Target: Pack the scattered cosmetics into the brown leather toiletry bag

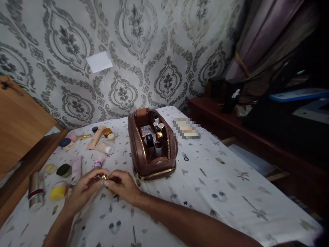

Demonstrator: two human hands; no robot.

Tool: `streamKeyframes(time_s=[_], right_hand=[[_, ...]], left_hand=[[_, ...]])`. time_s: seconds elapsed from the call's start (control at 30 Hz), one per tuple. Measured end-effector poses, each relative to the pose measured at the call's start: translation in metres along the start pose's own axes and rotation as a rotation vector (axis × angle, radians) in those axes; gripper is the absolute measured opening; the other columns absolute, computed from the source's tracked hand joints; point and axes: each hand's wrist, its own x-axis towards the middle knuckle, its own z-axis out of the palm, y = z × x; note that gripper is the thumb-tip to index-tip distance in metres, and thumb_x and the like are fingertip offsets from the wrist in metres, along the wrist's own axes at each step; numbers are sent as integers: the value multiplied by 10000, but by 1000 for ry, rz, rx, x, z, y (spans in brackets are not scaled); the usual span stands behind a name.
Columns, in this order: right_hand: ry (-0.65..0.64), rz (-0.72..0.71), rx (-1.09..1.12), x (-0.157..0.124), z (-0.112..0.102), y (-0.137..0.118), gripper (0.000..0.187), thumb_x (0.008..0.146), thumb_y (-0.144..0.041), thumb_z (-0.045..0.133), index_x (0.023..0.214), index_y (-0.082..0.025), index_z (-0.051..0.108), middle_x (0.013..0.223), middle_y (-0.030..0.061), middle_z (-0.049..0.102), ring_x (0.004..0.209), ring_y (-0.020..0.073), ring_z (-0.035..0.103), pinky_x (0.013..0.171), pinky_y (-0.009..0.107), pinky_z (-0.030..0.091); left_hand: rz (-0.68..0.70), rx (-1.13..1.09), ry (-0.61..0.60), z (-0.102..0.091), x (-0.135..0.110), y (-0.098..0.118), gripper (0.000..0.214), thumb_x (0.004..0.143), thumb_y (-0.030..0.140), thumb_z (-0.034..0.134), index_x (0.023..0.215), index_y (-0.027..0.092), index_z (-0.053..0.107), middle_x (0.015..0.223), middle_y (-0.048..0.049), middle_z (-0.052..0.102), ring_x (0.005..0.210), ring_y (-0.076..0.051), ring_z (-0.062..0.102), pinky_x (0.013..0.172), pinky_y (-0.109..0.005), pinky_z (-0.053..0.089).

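My left hand [83, 190] and my right hand [124, 187] meet over the patterned white tablecloth [205, 185], fingers pinched together on a small gold-capped cosmetic item [105, 177]. A dark part of it shows below my right fingers. Just beyond my hands stands an open brown leather toiletry bag [151, 144] with several small bottles and compacts upright inside.
Several tubes, jars and compacts lie scattered at the left: a beige tube [95, 137], a pink tube [76, 169], a yellow jar [58, 192], a silver cylinder [35, 190]. A flat palette [186, 128] lies right of the bag. Wooden furniture stands left, a dark shelf right.
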Motion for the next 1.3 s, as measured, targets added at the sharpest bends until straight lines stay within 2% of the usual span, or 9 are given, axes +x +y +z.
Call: streamKeyframes(time_s=[0.1, 0.27, 0.43, 0.53, 0.6, 0.7, 0.87, 1.03, 1.3], right_hand=[[8, 2, 44, 2, 1, 1, 378, 729, -549, 722, 750, -173, 694, 709, -9, 595, 674, 125, 503, 638, 244, 404], [-112, 149, 137, 2, 3, -4, 484, 599, -600, 800, 744, -155, 678, 649, -46, 545, 593, 84, 429, 577, 230, 341], [-225, 240, 199, -10, -11, -50, 495, 604, -571, 830, 806, -154, 655, 721, -32, 556, 636, 86, 480, 591, 224, 373], [-272, 152, 227, -20, -33, -92, 417, 707, -513, 797, 867, -160, 642, 787, -15, 579, 676, 90, 515, 624, 224, 422], [-227, 54, 137, -27, -52, -120, 336, 779, -442, 767, 933, -173, 638, 835, -2, 610, 730, 100, 556, 662, 227, 452], [-114, -87, 21, -32, -81, -157, 247, 850, -392, 712, 975, -200, 619, 847, 1, 630, 725, 111, 597, 644, 230, 496], [175, -189, -294, -32, -117, -201, 235, 831, -387, 739, 924, -222, 601, 860, 11, 670, 737, 147, 650, 671, 267, 553], [283, -263, -568, -23, -135, -213, 249, 829, -435, 720, 901, -236, 589, 876, 20, 683, 804, 196, 681, 706, 327, 574], [102, -184, -814, -3, -139, -194, 167, 876, -346, 652, 947, -211, 584, 852, 18, 672, 785, 170, 667, 667, 277, 554]], left_hand=[[24, 20, -26, -2, -2, 4, 308, 831, 423, 681, 1033, 194, 727, 1007, -81, 695, 926, -224, 655, 797, -279, 542], [24, 3, -115, -10, -8, 13, 279, 868, 401, 655, 1036, 190, 726, 989, -86, 698, 921, -217, 653, 805, -269, 528], [80, -177, 66, -4, -10, 17, 274, 907, 414, 604, 1043, 188, 679, 840, -43, 670, 705, -148, 597, 640, -229, 503], [111, -213, 182, 15, -8, 29, 221, 943, 375, 554, 1005, 186, 651, 759, -12, 639, 648, -124, 569, 582, -204, 467], [137, -130, 152, 31, -6, 44, 217, 968, 339, 503, 1023, 183, 644, 736, -5, 631, 646, -120, 573, 569, -197, 451], [251, 83, -36, 58, -5, 72, 282, 975, 306, 473, 1201, 194, 597, 843, -20, 665, 705, -132, 605, 621, -219, 468], [354, 345, -213, 95, 5, 98, 552, 977, 266, 421, 1501, 157, 288, 970, -59, 693, 805, -184, 641, 761, -313, 500], [338, 386, -265, 114, 15, 88, 521, 973, 257, 418, 1476, 168, 312, 969, -71, 713, 730, -190, 655, 681, -305, 500], [434, 378, -211, 126, 11, 66, 500, 977, 199, 415, 1463, 218, 299, 944, -50, 716, 762, -194, 679, 695, -307, 538]])
